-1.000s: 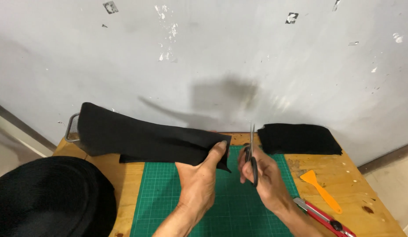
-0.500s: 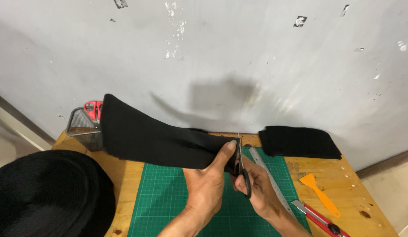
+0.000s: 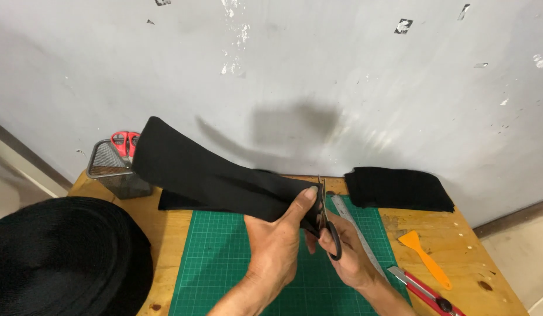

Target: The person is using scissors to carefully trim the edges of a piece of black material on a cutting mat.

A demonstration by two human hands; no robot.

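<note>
Black fabric strip [image 3: 207,178], wide and folded, is raised over the green cutting mat [image 3: 224,257] at mid-frame, the left hand [image 3: 277,248] with its fingers pinched on the strip's right end. The right hand [image 3: 347,257] has its fingers through the handles of black scissors [image 3: 325,219], blades upright at that end. A steel ruler [image 3: 356,234] lies right of them on the tabletop [image 3: 458,234], near an orange scraper [image 3: 424,256].
</note>
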